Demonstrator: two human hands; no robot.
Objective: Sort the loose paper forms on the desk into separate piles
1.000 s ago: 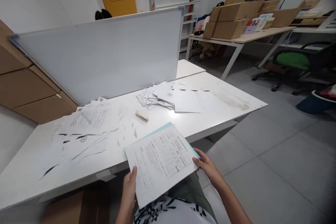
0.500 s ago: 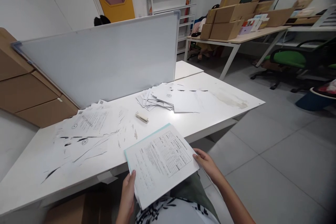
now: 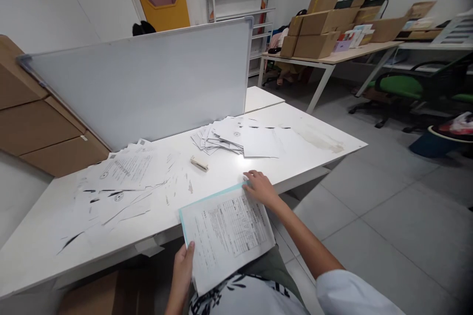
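Observation:
A stack of printed sheets with a light blue-green edge point(image 3: 225, 229) rests tilted over my lap, against the desk's front edge. My left hand point(image 3: 183, 262) is closed on its lower left side, thumb on top. My right hand point(image 3: 260, 188) is at the top right corner, fingers bent around it; its fingertips partly hide the corner. A cream stapler point(image 3: 199, 164) lies on the desk beyond the stack. Loose printed papers point(image 3: 125, 170) spread over the desk's left side, and a fanned pile of papers point(image 3: 229, 137) lies near the whiteboard.
A whiteboard point(image 3: 148, 81) stands along the back of the white desk point(image 3: 295, 170). Cardboard boxes point(image 3: 40, 128) are stacked at the left, and another box point(image 3: 92, 295) is under the desk. A green chair point(image 3: 397, 86) and a blue bin point(image 3: 438, 142) stand at the right.
My right hand has moved from the stack's right edge up and left to its top corner. The stack has shifted slightly. My left hand keeps its hold.

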